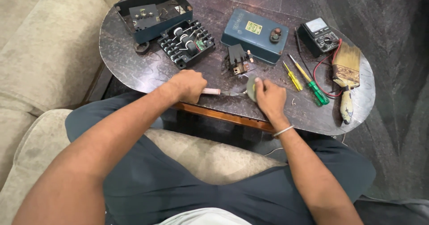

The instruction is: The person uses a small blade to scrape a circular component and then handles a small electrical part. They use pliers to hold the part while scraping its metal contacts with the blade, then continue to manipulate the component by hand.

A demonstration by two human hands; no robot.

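My left hand [188, 85] is closed around the pale handle of a thin tool [212, 91] whose metal shaft runs right along the table's near edge. My right hand [269, 98] pinches a small round grey-green roll [251, 88] standing on edge, right at the tool's tip. Just beyond both hands lies a small black component with metal terminals [237, 58].
On the dark oval table [134, 68]: an open blue-grey box [152, 11], a black terminal board [186, 42], a blue lid with buttons [254, 34], a multimeter [318, 36] with leads, yellow [292, 76] and green [313, 84] screwdrivers, a paintbrush [346, 71]. Beige sofa at left.
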